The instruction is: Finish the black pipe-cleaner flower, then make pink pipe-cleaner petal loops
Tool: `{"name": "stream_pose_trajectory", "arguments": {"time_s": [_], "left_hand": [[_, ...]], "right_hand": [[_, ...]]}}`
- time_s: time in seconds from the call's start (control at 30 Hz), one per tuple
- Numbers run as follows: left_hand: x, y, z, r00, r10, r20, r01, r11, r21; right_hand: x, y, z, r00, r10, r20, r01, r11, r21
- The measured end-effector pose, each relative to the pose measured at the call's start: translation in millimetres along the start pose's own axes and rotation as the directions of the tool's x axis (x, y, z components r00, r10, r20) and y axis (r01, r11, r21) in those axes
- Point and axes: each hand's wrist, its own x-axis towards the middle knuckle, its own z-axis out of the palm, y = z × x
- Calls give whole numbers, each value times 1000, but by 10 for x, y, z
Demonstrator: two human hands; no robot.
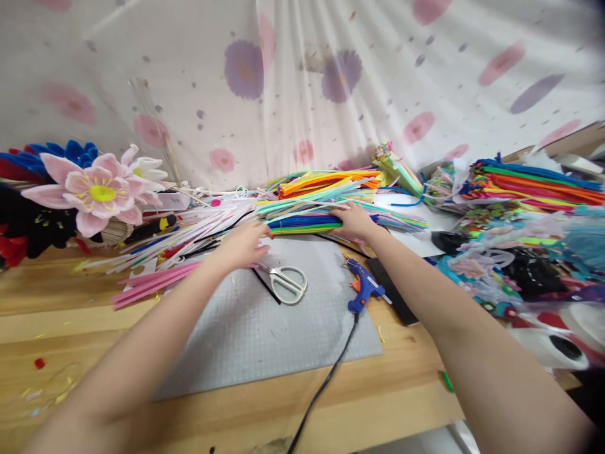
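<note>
Both arms reach to a bundle of blue and green pipe cleaners (305,224) at the back of the grey cutting mat (265,334). My left hand (243,244) is at the bundle's left end, fingers curled round it. At the right end my right hand (353,222) has its fingers over the top of the bundle. Scissors with pale handles (288,285) lie on the mat just below my left hand. Orange and yellow pipe cleaners (326,184) are piled behind the bundle.
A blue glue gun (363,285) with a black cord lies at the mat's right edge, beside a black phone (394,296). Pink fuzzy flowers (99,189) stand at left. More pipe cleaners (534,183) and craft pieces crowd the right. A patterned curtain (293,82) hangs behind.
</note>
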Motion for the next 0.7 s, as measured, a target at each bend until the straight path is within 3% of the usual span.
{"name": "stream_pose_trajectory", "arguments": {"time_s": [0.07, 0.13, 0.27, 0.4, 0.57, 0.7], "left_hand": [[308, 321, 224, 996, 89, -23, -90, 994, -56], [585, 545, 480, 984, 152, -97, -153, 988, -4], [990, 687, 850, 983, 150, -110, -140, 986, 93], [1193, 659, 949, 983, 78, -167, -62, 993, 98], [1258, 642, 980, 974, 70, -216, -41, 990, 138], [1218, 625, 1026, 962, 162, -219, -112, 968, 224]], "right_hand": [[0, 39, -8, 999, 12, -44, -12, 1000, 6], [-2, 82, -64, 993, 31, -113, -31, 1000, 0], [-54, 100, -234, 986, 64, -155, -69, 997, -27], [-187, 71, -282, 977, 170, -133, -162, 985, 67], [-358, 115, -247, 968, 234, -90, -213, 956, 202], [-322, 119, -347, 927, 301, -226, -236, 933, 273]]}}
